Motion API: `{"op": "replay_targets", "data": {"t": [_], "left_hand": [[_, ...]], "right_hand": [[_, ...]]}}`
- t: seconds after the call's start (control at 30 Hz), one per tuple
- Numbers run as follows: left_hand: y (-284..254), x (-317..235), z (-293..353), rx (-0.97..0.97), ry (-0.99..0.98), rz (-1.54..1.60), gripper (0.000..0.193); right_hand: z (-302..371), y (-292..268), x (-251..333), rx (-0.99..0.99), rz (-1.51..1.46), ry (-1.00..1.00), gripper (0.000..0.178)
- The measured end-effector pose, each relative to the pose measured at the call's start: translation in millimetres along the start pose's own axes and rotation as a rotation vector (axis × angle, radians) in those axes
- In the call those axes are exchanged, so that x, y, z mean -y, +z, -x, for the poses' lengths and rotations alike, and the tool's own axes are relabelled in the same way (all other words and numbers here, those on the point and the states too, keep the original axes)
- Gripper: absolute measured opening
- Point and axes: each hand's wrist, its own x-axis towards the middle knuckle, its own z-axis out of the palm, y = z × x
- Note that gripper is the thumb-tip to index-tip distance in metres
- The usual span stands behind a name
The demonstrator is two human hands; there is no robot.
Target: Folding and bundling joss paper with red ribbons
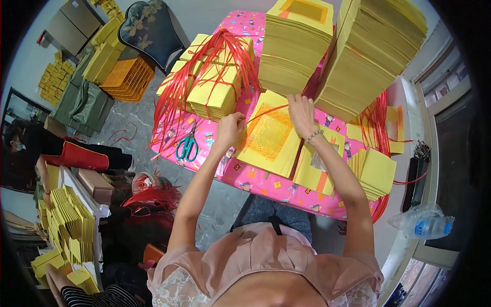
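A thin red plastic strip (266,113) runs between my two hands, above a stack of yellow paper sheets (273,135) with an orange-edged square on top. Pinched fingers of my left hand (230,129) hold its near-left end at the stack's left edge. My right hand (303,115), with a beaded bracelet at the wrist, grips the strip at the stack's far right side. To the left lie scissors (188,148) with dark green handles. Behind them sit yellow paper bundles (212,94) tied with red strips, more loose strips (223,41) draped over them.
Tall yellow paper stacks (294,53) stand at the back of the pink patterned table (245,179). Smaller yellow stacks (377,174) and hanging red strips (377,115) are at right. At far left, a person (33,146) stands by another paper-laden table. An orange crate (128,79) sits behind.
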Motion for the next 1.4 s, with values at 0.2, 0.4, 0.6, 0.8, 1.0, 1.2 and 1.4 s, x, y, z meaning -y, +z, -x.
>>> {"op": "replay_targets", "data": {"t": [0.2, 0.4, 0.6, 0.8, 1.0, 1.2, 1.4], "left_hand": [[1.1, -11.6, -0.4, -0.213, 0.014, -0.058, 0.022], [-7.6, -13.7, 7.9, -0.016, -0.032, -0.058, 0.031], [-6.0, -9.2, 2.8, -0.004, -0.082, -0.063, 0.030], [-8.3, -28.8, -10.8, -0.282, 0.019, -0.130, 0.031], [9.2, -16.2, -25.9, 0.000, 0.081, -0.130, 0.030], [13.3, 8.4, -0.4, -0.027, -0.074, 0.209, 0.042], [-2.0, -11.3, 56.6, 0.149, -0.213, 0.472, 0.069]], "right_hand": [[-16.4, 8.6, -12.2, 0.105, -0.110, 0.014, 0.012], [-19.5, -14.6, -17.7, 0.224, -0.291, 0.058, 0.016], [-24.4, -13.1, -34.5, 0.274, -0.259, 0.039, 0.015], [-40.6, -9.2, -1.6, 0.029, -0.149, 0.120, 0.014], [-53.1, 37.9, -7.4, 0.099, 0.012, 0.102, 0.023], [-27.3, -17.3, -11.1, 0.087, -0.146, 0.070, 0.020], [29.2, -18.8, -48.1, 0.047, -0.402, 0.170, 0.035]]}}
